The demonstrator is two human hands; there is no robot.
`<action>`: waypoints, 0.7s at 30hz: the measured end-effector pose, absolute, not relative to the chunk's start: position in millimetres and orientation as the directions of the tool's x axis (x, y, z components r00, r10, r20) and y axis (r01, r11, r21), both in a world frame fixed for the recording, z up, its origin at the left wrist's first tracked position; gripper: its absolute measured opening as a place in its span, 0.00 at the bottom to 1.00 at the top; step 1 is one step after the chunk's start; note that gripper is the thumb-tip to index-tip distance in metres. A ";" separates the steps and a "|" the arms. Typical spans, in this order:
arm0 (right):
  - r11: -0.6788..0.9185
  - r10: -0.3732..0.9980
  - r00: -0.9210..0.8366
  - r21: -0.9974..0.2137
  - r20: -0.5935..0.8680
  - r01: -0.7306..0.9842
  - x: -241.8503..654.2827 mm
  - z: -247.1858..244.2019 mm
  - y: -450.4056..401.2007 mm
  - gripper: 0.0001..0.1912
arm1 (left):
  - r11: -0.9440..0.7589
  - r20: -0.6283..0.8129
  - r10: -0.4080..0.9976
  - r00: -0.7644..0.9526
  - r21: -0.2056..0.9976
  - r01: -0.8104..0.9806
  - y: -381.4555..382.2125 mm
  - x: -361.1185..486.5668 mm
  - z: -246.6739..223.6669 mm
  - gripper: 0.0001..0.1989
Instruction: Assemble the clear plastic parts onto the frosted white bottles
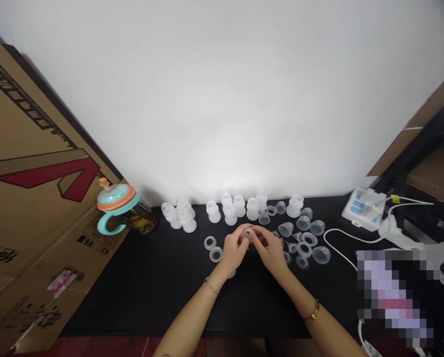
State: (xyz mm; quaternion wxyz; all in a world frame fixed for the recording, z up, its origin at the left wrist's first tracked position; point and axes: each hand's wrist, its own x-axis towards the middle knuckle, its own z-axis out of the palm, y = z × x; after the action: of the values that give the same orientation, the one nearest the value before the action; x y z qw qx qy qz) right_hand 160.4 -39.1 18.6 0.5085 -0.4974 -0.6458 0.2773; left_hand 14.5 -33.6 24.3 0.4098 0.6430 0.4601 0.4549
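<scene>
At the back of the desk [143, 292] stand white bottles [230, 214], with clear domes [321, 255] crowding beside the right hand [272, 252] and loose rings [216, 261] beside the left hand [234, 249]. The teal-lidded jug [142, 222] holds something brownish. Fingers of both hands grip a small pale ring [248, 230] in front of the bottles.

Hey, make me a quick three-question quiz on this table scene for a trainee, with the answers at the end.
1. True or false: the lidded jug stands farther left than the left hand.

2. What are the left hand and the right hand holding between them?
A) a white cable
B) a small ring-shaped part
C) the lidded jug

3. Fill in: the clear-topped bottles stand to the ____ of the bottles without tops.

Key: 1. True. 2. B, though fingers cover some of it. 3. Left.
</scene>
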 end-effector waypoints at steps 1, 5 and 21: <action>0.351 0.924 0.015 -0.864 0.381 0.360 160.4 18.6 -39.1 0.17 | -0.238 0.205 0.965 0.163 0.947 0.218 -33.5 14.3 24.1 0.18; 0.340 0.928 0.020 -0.867 0.372 0.363 160.1 19.2 -39.0 0.17 | -0.237 0.200 0.962 0.185 0.949 0.207 -33.1 12.5 21.3 0.20; 0.344 0.927 0.018 -0.871 0.374 0.350 159.9 21.2 -39.8 0.18 | -0.256 0.217 0.961 0.175 0.934 0.249 -34.7 12.9 24.6 0.18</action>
State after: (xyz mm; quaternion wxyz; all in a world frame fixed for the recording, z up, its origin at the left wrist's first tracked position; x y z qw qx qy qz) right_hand 159.9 -39.8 21.2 0.5107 -0.4981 -0.6413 0.2824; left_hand 12.9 -34.7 24.6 0.3982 0.6547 0.4620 0.4464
